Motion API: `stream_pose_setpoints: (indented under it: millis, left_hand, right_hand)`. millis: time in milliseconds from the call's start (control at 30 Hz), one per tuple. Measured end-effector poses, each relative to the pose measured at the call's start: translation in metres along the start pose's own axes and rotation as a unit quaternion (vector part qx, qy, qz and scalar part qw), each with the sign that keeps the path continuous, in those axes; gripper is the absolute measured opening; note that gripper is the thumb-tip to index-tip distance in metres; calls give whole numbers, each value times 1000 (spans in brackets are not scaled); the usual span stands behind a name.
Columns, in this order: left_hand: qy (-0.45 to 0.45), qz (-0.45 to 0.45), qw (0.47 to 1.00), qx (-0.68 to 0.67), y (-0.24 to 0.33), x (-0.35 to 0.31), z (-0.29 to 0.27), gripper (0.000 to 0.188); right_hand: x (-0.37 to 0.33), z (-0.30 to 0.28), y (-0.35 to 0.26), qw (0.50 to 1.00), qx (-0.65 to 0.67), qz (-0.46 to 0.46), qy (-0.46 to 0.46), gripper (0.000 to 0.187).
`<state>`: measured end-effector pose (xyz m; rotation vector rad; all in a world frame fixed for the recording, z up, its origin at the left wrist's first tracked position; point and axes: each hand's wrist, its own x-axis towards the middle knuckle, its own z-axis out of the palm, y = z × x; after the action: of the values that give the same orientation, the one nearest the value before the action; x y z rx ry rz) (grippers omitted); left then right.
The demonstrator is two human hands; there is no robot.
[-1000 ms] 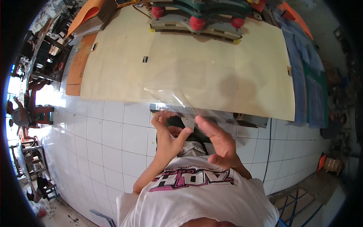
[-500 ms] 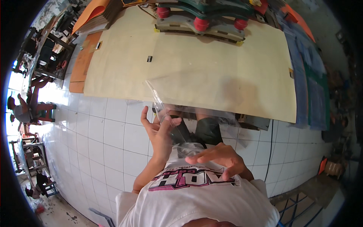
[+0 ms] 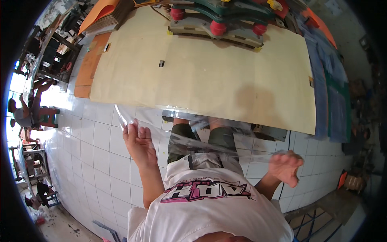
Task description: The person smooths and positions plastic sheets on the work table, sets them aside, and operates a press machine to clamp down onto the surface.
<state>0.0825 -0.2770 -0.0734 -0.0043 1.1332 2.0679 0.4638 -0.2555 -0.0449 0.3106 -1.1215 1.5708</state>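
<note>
A thin clear plastic sheet stretches across the space in front of my body, over my lap and just off the table's near edge. At its left end, my left hand has its fingers curled and closed on the film near a corner. Out to the right, my right hand is somewhat blurred, thumb and fingers spread apart. The right edge of the film reaches the upper side of that hand, and no grip on it shows there. Glare and folds hide part of the sheet's outline.
A table covered in cream sheeting lies ahead. A green and grey device with red knobs stands at its far side. Orange and brown sheets are stacked far left, bluish plastic sheets along the right. White tiles cover the floor.
My hands have moved apart, the left one leftward and the right one far to the right. The plastic sheet has come down off the table and spread wide between them.
</note>
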Motion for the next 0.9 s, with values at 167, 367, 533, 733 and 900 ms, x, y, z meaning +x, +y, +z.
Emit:
stream_pose_setpoints:
  millis: [167, 367, 533, 733, 900]
  left_hand:
    - [39, 59, 997, -12, 16, 21, -18, 49]
    - [-25, 93, 995, 32, 23, 10, 1, 52]
    - [-60, 129, 989, 50, 30, 1, 19, 52]
    - [-108, 121, 985, 64, 33, 4, 32, 38]
    - [-150, 128, 978, 69, 35, 38, 42, 22]
  right_hand:
    - [-6, -14, -38, 973, -126, -167, 95, 81]
    - [-15, -21, -62, 911, -218, -264, 229, 85]
    - [-12, -23, -78, 882, -203, -323, 276, 78]
    - [-47, -38, -114, 827, -153, -401, 363, 64]
    - [-53, -44, -136, 784, -247, -392, 413, 61]
